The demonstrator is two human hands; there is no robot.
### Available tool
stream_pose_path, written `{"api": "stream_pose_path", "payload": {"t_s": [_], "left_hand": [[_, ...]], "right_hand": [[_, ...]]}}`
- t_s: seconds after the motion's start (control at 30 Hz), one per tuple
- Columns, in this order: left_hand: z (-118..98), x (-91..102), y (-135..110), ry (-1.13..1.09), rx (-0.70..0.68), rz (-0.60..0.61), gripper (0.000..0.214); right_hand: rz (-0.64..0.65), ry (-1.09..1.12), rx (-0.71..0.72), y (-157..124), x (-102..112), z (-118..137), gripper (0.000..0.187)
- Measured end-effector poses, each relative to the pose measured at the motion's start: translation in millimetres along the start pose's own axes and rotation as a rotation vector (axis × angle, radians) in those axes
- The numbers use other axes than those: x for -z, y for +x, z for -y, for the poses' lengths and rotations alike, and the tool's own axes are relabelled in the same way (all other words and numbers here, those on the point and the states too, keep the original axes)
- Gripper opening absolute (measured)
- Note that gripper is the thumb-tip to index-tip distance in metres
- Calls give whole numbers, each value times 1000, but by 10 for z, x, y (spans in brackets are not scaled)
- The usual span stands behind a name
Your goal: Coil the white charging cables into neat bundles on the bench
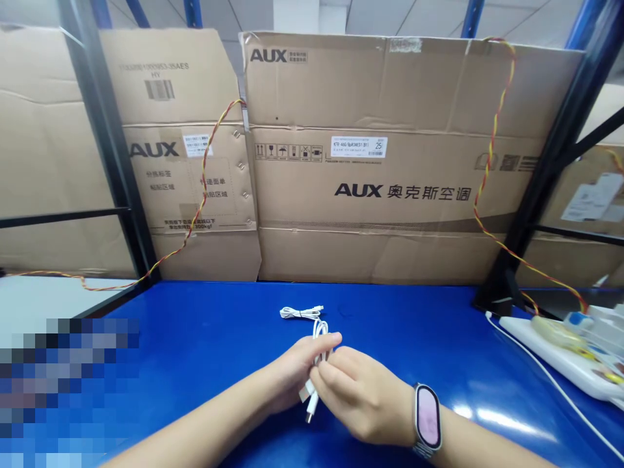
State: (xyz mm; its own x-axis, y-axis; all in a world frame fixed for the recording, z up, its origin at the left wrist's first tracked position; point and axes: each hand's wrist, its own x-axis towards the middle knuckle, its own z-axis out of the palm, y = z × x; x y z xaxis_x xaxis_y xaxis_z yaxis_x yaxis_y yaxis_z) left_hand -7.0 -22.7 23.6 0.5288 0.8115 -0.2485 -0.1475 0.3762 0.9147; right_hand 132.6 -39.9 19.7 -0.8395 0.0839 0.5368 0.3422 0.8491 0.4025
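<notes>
A folded white USB cable is gathered between my two hands over the blue table. My left hand is closed round the bundle, its thumb pointing right across the loops. Against its other side my right hand presses with curled fingers; what exactly those fingertips pinch is hidden. The cable's plugs hang out below the hands, and its loops stick out above. Just beyond, a second white cable lies coiled on the table, bound by a dark tie round its middle.
The glossy blue tabletop ends at large cardboard boxes standing upright along the back. On the right lies a white power strip with plugs and a trailing white cord. Twisted red-yellow wires hang beside black posts.
</notes>
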Motion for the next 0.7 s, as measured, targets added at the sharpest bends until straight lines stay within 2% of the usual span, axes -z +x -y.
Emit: {"api": "stream_pose_path", "payload": {"t_s": [0.13,0.37,0.53,0.6,0.7], "left_hand": [[-6,37,31,-12,-27,-15,29],[-62,69,51,26,-89,-2,27],[7,90,116,79,-165,-92,26],[28,120,163,93,-197,-123,26],[31,187,229,157,-220,-163,25]], "right_hand": [[73,-9,12,-46,-44,-34,26],[125,-61,14,-89,59,-151,23],[141,-40,-32,-70,-2,-111,25],[113,47,-95,-69,-11,-99,24],[-13,268,-256,-85,14,-112,28]]}}
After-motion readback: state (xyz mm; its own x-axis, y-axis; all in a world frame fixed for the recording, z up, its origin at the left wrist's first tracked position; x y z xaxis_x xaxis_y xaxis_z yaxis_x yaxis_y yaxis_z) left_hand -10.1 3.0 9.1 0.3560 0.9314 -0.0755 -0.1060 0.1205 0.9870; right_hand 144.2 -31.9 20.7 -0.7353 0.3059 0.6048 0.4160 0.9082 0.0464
